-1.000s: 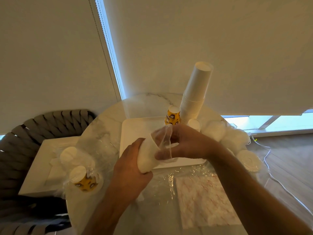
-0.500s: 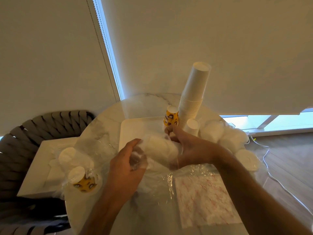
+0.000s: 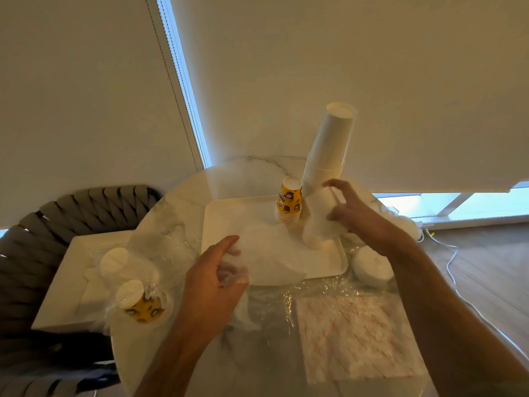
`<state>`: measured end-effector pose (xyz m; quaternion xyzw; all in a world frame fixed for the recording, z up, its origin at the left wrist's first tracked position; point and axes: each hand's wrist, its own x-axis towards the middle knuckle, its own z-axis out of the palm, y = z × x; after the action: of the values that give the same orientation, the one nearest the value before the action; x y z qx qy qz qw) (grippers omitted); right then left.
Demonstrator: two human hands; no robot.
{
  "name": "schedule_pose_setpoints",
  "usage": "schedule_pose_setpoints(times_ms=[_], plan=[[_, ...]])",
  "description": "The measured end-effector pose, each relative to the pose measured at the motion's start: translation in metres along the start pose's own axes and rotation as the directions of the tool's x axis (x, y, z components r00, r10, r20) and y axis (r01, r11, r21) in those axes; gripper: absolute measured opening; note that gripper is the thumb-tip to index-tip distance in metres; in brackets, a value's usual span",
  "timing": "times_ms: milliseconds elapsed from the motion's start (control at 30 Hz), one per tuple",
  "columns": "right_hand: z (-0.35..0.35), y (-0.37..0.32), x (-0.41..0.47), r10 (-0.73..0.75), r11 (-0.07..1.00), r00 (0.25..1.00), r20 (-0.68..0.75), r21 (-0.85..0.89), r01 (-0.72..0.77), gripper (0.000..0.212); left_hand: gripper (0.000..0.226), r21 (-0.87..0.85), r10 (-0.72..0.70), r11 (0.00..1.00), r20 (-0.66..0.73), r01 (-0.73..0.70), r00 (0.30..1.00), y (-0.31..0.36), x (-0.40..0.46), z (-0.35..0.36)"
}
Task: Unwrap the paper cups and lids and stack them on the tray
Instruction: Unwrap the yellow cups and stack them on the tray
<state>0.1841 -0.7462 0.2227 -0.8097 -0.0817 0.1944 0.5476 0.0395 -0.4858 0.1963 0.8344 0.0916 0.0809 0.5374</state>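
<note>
Left hand (image 3: 213,277) clutches blurred clear wrap (image 3: 259,253); right hand (image 3: 353,213) spread, part-hiding white cups (image 3: 317,224).

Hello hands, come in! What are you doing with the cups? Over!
Left hand gripping plastic wrap. Right hand setting small white cups on tray. Nothing blocking.

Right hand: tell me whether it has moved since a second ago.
Yes. The right hand has gone away from the left hand, across the tray, to the tall white cup stack.
</note>
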Motion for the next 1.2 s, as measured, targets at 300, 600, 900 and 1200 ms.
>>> schedule_pose_setpoints(times_ms=[300, 600, 900, 1200], plan=[[-0.006, 0.022, 0.035, -0.178, 0.976, 0.848, -0.499, -0.199, 0.088, 0.073, 0.071, -0.049, -0.045, 0.998, 0.055, 0.048, 0.997, 0.002, -0.003, 0.004], [0.007, 0.049, 0.056, -0.226, 0.936, 0.825, -0.518, -0.349, 0.038, 0.067, 0.088, -0.180, -0.029, 0.983, 0.100, 0.046, 0.995, 0.004, -0.005, 0.005], [0.017, 0.075, 0.055, -0.042, 0.838, 0.909, -0.416, -0.509, -0.195, 0.059, 0.042, -0.409, -0.074, 0.910, -0.010, 0.063, 0.997, 0.007, 0.000, 0.011], [0.042, 0.034, 0.013, -0.085, 0.974, 0.968, -0.236, -0.226, 0.030, 0.024, 0.044, -0.640, -0.172, 0.761, -0.043, 0.104, 0.984, 0.019, 0.012, 0.013]])
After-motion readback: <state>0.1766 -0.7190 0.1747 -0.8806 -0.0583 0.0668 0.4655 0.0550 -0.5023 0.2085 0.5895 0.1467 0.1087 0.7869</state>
